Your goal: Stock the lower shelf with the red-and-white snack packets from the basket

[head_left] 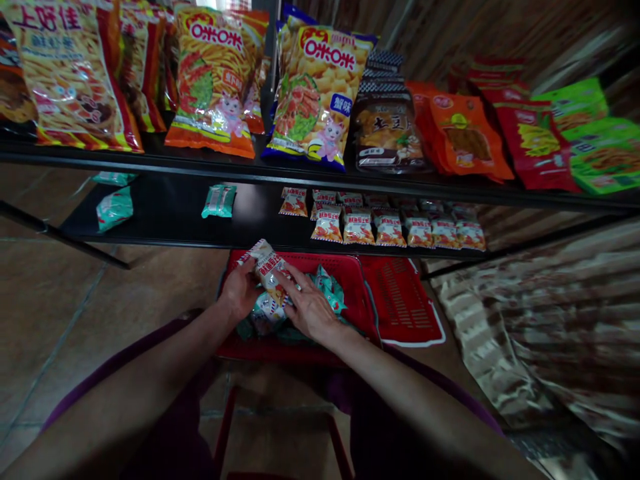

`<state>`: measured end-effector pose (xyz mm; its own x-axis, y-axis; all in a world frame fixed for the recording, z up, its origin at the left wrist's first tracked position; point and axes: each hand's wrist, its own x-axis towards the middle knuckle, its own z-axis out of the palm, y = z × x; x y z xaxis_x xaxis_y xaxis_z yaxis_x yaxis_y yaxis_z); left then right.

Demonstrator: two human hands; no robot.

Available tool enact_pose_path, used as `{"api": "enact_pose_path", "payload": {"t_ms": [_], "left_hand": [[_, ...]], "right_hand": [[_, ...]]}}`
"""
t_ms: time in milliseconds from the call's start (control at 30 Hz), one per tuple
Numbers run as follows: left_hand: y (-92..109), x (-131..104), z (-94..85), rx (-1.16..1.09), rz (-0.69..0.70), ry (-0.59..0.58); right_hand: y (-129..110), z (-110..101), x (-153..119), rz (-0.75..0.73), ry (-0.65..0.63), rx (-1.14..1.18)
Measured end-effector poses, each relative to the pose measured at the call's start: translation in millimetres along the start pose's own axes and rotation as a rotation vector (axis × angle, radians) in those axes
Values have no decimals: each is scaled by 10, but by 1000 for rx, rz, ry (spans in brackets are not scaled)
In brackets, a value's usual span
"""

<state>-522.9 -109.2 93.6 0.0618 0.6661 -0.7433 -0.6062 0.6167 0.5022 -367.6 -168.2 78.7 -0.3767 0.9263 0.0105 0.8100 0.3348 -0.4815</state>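
Observation:
My left hand [241,288] grips the left side of a small white-and-orange snack packet [270,265], held tilted over a red plastic basket [356,293]. From the other side my right hand [314,308] closes on the same packet, its fingers lying across the lower right part and its thumb below. Under the hands another white packet [267,313] rests in the basket. Several teal packets lie there too, one teal packet [331,290] showing beside my right fingers. Both forearms and hands cover part of the basket's contents.
A low black shelf [170,223] bears rows of small orange-and-white packets [359,225] and a few teal packets [219,201]. The upper shelf's edge [200,167], with large snack bags [320,87], overhangs it. Another red basket [403,300] and a draped cloth [540,320] lie to the right.

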Motion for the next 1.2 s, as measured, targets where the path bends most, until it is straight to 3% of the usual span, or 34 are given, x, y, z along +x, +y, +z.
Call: {"api": "enact_pose_path", "payload": {"t_ms": [233,367,467,567,633,733,833,967,1200], "left_hand": [[8,34,4,92,37,-32],[32,69,-36,106,44,-53],[48,38,-49,109,-5,-104],[44,-42,-42,127,-74,-240],[28,-102,-30,158,-104,-331],[-7,-157,-8,218,-107,-381],[-46,-146,-4,256,-99,-374],[-99,-91,-40,319,-52,-390],[-127,-199,-72,435,10,-570]], "right_hand": [[70,-101,-32,-8,-14,151],[102,-171,14,1,83,284],[142,-238,104,140,226,434],[177,-321,192,342,354,605],[181,-384,230,461,353,773],[160,-467,255,593,214,1001],[140,-498,270,667,158,1102],[163,-460,294,760,289,1238],[289,-430,308,801,479,1278]]}}
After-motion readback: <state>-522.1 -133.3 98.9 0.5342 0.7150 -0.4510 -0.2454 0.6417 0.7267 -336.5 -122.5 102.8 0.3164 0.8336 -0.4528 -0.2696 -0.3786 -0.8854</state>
